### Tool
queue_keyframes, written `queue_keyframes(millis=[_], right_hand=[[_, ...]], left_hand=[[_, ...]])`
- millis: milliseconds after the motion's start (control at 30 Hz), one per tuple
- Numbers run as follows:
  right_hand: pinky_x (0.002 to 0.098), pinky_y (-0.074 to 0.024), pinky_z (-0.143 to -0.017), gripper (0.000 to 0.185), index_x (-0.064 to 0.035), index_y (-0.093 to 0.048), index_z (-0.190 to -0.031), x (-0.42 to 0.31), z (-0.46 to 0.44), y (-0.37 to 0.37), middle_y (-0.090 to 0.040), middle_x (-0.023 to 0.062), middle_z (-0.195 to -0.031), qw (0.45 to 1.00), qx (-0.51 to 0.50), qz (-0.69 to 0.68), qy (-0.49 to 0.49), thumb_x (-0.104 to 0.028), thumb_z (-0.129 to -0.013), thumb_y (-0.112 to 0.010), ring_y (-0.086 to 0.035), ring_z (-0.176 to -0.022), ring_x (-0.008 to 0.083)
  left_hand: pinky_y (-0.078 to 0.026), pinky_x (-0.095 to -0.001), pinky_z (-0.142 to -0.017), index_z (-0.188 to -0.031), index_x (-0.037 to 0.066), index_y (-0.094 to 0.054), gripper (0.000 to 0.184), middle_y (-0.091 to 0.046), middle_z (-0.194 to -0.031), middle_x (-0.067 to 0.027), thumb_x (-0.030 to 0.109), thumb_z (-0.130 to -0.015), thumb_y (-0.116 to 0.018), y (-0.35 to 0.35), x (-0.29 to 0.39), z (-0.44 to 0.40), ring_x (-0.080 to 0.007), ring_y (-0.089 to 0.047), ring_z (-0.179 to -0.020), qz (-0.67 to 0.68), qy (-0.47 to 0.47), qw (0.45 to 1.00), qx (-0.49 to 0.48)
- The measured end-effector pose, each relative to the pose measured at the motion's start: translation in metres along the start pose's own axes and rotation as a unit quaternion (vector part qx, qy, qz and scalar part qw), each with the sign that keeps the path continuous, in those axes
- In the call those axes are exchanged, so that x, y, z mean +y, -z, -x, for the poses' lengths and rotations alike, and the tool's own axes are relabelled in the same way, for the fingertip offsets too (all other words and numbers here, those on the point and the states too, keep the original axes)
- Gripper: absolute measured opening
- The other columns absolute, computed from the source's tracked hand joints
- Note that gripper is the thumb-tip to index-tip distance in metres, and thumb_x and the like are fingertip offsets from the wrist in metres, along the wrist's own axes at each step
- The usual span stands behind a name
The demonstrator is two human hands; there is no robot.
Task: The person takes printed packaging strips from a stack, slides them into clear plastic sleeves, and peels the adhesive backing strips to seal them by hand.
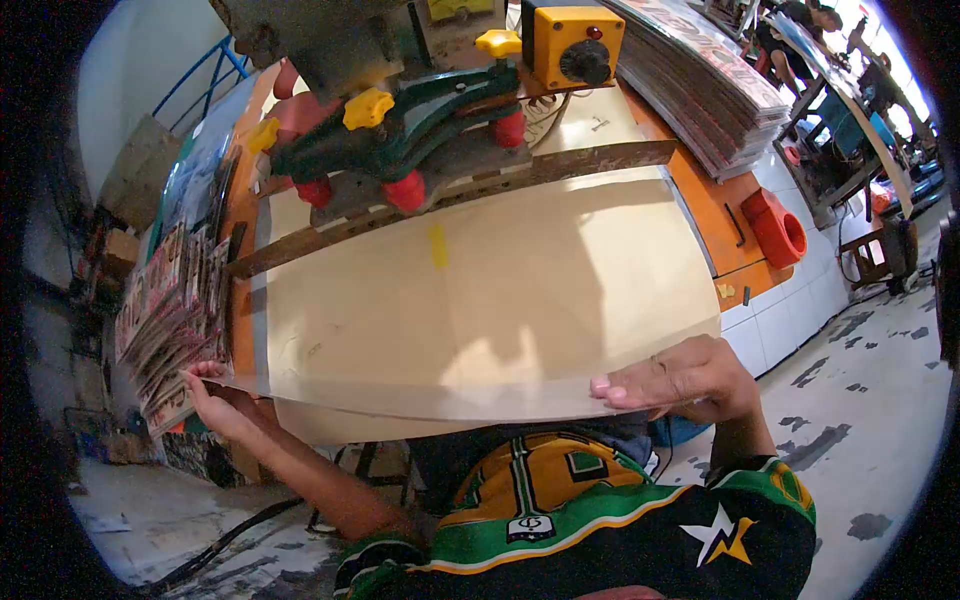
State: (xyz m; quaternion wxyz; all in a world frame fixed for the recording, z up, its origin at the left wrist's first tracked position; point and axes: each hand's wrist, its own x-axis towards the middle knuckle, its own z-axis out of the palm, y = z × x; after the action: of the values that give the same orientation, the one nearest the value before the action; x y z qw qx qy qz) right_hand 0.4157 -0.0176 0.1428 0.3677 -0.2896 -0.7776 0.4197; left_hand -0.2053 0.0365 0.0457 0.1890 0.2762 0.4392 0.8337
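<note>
Between my two hands a thin translucent sheet (430, 400) spans the near side of the work surface, its front edge bowing slightly downward. My left hand (222, 405) has its fingers closed on the sheet's left end, beside a stack of printed sheets (170, 315). At the other end, my right hand (685, 380) pinches the sheet with the thumb side on top; its lower fingers are hidden. Under the sheet lies a cream board (500, 290) with a short yellow tape mark (437, 246). Across the board's far side runs a dark metal bar (460, 205).
Beyond the bar stands a machine with a dark green clamp (410, 125), red feet and yellow knobs. An orange control box (575, 48) carries a black dial. At right are stacked printed panels (700, 80), a hex key (735, 225) and a red holder (775, 230). A person (795, 35) works farther back.
</note>
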Motion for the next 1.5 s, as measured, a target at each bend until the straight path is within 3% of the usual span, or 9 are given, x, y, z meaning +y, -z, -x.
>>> queue_keyframes(millis=[133,233,333,500,733,1033,1267,1433,1500], right_hand=[[0.0331,-0.0599,-0.091,0.039,-0.0053,-0.076,-0.122,0.004,0.002,0.005,-0.076,0.0136,-0.120,1.000,-0.003,0.012,0.013,0.003,-0.084,-0.075,-0.075,-0.109,0.0275],[0.0334,-0.0599,-0.090,0.030,-0.0029,-0.076,-0.120,0.014,0.010,0.017,-0.078,0.0156,-0.115,0.998,0.060,-0.020,-0.020,-0.006,-0.090,-0.072,-0.077,-0.105,0.0278],[0.0441,-0.0624,-0.087,0.027,-0.0024,-0.073,-0.117,0.025,0.013,0.024,-0.077,0.0225,-0.105,0.988,0.153,-0.006,0.027,-0.024,-0.104,-0.061,-0.078,-0.098,0.0357],[0.0487,-0.0619,-0.087,0.030,-0.0005,-0.069,-0.122,0.037,0.022,0.033,-0.076,0.0265,-0.106,0.984,0.175,-0.018,0.012,-0.024,-0.103,-0.062,-0.076,-0.099,0.0394],[0.0487,-0.0609,-0.091,0.028,0.0006,-0.073,-0.115,0.035,0.018,0.035,-0.076,0.0265,-0.105,0.985,0.161,-0.057,0.000,-0.022,-0.100,-0.066,-0.076,-0.100,0.0401],[0.0490,-0.0549,-0.102,0.033,0.0038,-0.072,-0.125,0.028,0.005,0.018,-0.072,0.0290,-0.120,0.986,-0.013,-0.164,0.032,-0.010,-0.096,-0.068,-0.071,-0.117,0.0392],[0.0399,-0.0533,-0.107,0.039,0.0018,-0.070,-0.130,0.010,-0.001,-0.008,-0.070,0.0214,-0.130,0.991,-0.130,0.006,0.009,-0.002,-0.091,-0.071,-0.068,-0.123,0.0334],[0.0435,-0.0576,-0.100,0.032,0.0008,-0.072,-0.126,0.004,0.018,0.011,-0.074,0.0219,-0.121,0.997,-0.072,-0.009,-0.019,-0.006,-0.095,-0.068,-0.073,-0.113,0.0337],[0.0426,-0.0609,-0.093,0.032,0.0023,-0.074,-0.120,0.011,0.042,0.035,-0.077,0.0221,-0.111,0.998,0.021,-0.045,-0.039,-0.013,-0.093,-0.070,-0.076,-0.104,0.0336]], left_hand=[[-0.055,-0.0333,-0.085,-0.103,0.003,-0.062,0.025,-0.063,-0.092,-0.0056,0.025,-0.110,-0.055,-0.005,0.003,0.001,-0.0160,-0.062,-0.086,-0.025,0.018,1.000,0.003],[-0.056,-0.0367,-0.088,-0.103,0.003,-0.061,0.024,-0.063,-0.092,-0.0062,0.026,-0.109,-0.057,-0.018,0.009,0.010,-0.0169,-0.063,-0.087,0.039,0.097,0.989,-0.107],[-0.056,-0.0391,-0.092,-0.105,0.002,-0.062,0.024,-0.066,-0.096,-0.0079,0.027,-0.107,-0.061,-0.035,0.031,0.031,-0.0188,-0.065,-0.092,-0.052,0.127,0.971,-0.194],[-0.055,-0.0397,-0.096,-0.102,-0.001,-0.065,0.022,-0.069,-0.105,-0.0118,0.021,-0.105,-0.065,-0.036,0.043,0.049,-0.0230,-0.068,-0.101,-0.198,0.053,0.930,-0.306],[-0.055,-0.0381,-0.093,-0.101,0.001,-0.065,0.017,-0.069,-0.099,-0.0103,0.017,-0.106,-0.063,-0.033,0.043,0.047,-0.0230,-0.068,-0.099,-0.189,0.038,0.932,-0.308],[-0.050,-0.0305,-0.076,-0.092,0.005,-0.060,0.025,-0.063,-0.086,-0.0052,0.023,-0.110,-0.056,-0.018,0.015,0.040,-0.0148,-0.060,-0.080,-0.114,-0.010,0.988,-0.107],[-0.052,-0.0299,-0.075,-0.099,0.004,-0.061,0.019,-0.065,-0.089,-0.0075,0.019,-0.109,-0.056,0.033,0.005,0.006,-0.0168,-0.061,-0.083,-0.182,-0.070,0.980,0.031],[-0.056,-0.0316,-0.078,-0.102,0.004,-0.061,0.016,-0.066,-0.092,-0.0080,0.018,-0.108,-0.057,0.076,0.018,-0.006,-0.0181,-0.063,-0.087,-0.149,-0.008,0.974,0.168],[-0.056,-0.0316,-0.079,-0.105,0.005,-0.060,0.019,-0.066,-0.096,-0.0081,0.023,-0.107,-0.060,0.162,0.013,-0.032,-0.0190,-0.064,-0.089,0.080,0.003,0.977,0.197]])
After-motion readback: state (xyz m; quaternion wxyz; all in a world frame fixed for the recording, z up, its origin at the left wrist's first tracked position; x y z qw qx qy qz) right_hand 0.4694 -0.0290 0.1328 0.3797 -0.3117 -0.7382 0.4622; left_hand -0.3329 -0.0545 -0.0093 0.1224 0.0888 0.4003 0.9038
